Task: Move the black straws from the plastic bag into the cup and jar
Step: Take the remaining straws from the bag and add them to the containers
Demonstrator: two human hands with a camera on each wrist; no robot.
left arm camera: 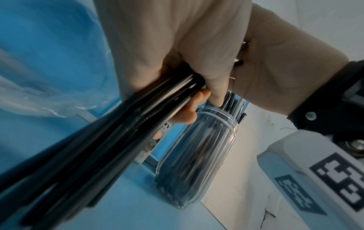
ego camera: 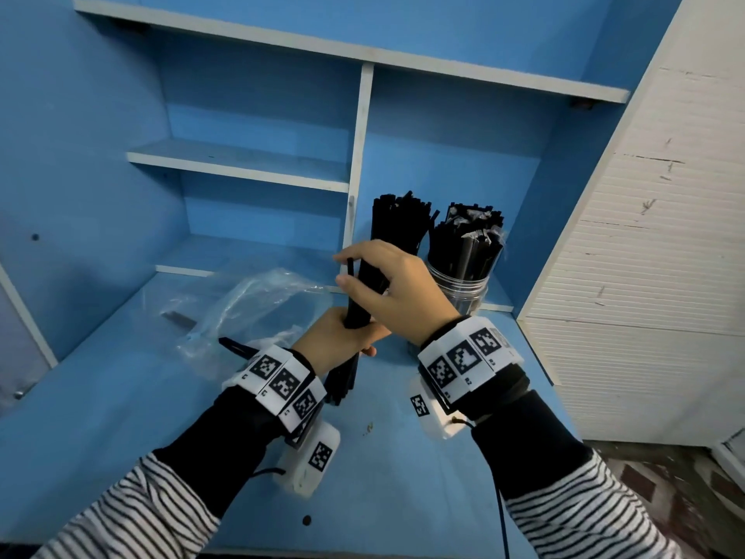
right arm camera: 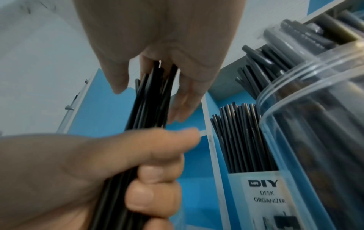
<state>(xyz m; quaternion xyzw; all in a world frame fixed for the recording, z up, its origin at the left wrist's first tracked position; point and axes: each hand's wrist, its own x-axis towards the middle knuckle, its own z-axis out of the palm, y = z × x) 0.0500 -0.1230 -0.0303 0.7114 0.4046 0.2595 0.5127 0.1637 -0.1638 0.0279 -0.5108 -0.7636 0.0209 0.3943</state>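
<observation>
Blue desk (ego camera: pixel 121 397) carrying jar (ego camera: pixel 459 286); beside it, left hand (ego camera: pixel 334 336) clenching straws (ego camera: pixel 358 304) low while right hand (ego camera: pixel 397 292) is pinching their tops, likely squaring them for insertion.

Cup (right arm camera: pixel 262 194) label (white, front face): "DIY DESK ORGANIZER". Wrist-band markers: no legible words.

Black straws (ego camera: pixel 365 288) bundled upright; jar (ego camera: pixel 459 290), cup (right arm camera: pixel 254 194) full; bag (ego camera: pixel 250 304) crumpled.

Blue shelving (ego camera: pixel 250 163) with white edges backs a blue desk (ego camera: pixel 121 417), beside a white ribbed panel (ego camera: pixel 653 256).
</observation>
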